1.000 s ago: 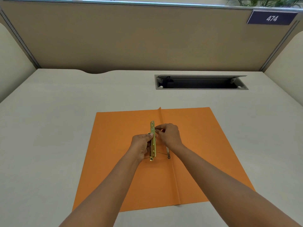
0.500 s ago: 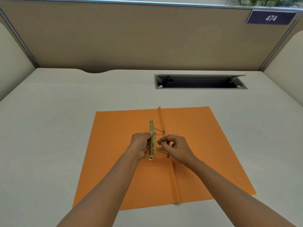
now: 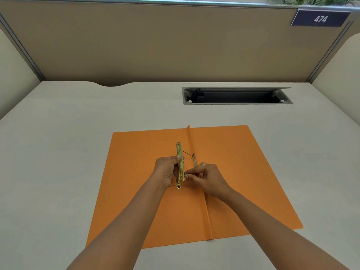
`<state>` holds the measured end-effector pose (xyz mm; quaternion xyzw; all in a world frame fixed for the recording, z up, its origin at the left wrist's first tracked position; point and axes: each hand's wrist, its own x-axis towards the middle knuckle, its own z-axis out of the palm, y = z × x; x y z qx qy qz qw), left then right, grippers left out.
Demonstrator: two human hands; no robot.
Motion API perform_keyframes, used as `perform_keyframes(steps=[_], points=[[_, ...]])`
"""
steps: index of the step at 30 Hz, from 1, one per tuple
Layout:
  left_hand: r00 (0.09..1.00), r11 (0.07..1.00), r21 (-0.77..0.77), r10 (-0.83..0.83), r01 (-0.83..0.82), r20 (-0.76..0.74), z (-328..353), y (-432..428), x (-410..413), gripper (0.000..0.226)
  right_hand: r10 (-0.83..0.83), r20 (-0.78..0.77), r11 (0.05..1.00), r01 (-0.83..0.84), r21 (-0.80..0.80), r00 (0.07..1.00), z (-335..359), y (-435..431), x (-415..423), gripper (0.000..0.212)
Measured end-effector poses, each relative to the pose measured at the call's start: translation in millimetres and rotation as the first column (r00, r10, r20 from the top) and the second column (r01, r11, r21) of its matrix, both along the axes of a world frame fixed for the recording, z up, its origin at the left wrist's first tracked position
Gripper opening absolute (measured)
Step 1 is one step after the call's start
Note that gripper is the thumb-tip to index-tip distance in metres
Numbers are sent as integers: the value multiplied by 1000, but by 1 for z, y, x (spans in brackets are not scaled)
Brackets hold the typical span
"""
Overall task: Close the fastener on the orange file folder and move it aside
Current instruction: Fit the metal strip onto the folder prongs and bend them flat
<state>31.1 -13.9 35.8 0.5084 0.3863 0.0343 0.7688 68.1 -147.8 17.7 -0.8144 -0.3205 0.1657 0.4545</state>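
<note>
Orange file folder lies open on desk. Left hand fingers grip brass fastener bar; right hand fingers pinch its lower prong.

We note a plain orange file folder, brass-gold fastener bar, pale grey desk, tan partition, navy number plate

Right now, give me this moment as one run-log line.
folder: open flat on desk | fastener bar: held by left hand | right hand: fingers at bar's near end | fastener: not closed
</note>
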Motion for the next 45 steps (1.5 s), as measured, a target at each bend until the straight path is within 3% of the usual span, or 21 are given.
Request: perform_keyframes(steps=[17, 25, 29, 32, 34, 41, 45], points=[[1000, 1000, -17, 3, -4, -11, -7, -6, 1, 21, -70, -11, 997, 70, 15, 997, -7, 0, -2, 14], [1000, 1000, 2, 15, -15, -26, -14, -8, 3, 13, -98, -113, 994, 102, 35, 989, -5, -3, -1, 13], [999, 999, 37, 10, -9, -38, -18, -10, 4, 21, -132, -168, 988, 142, 52, 977, -4, -8, 1, 12], [999, 999, 31, 9, -8, -35, -17, -13, 5, 12, -193, -264, 971, 223, 89, 945, -2, -7, 1, 7], [999, 999, 33, 11, -10, -34, -18, -14, 7, 20, -232, -348, 955, 281, 97, 908, 0, -4, 0, 4], [997, 986, 156, -53, 61, -53, -23, -18, 5, 11, -366, -415, 915, 404, 5, 833, 3, 2, -2, 23], [992, 892, 435, -107, 125, -66, -23, -16, -1, 20, -413, -412, 895, 446, -17, 812, 2, -2, -1, 14]])
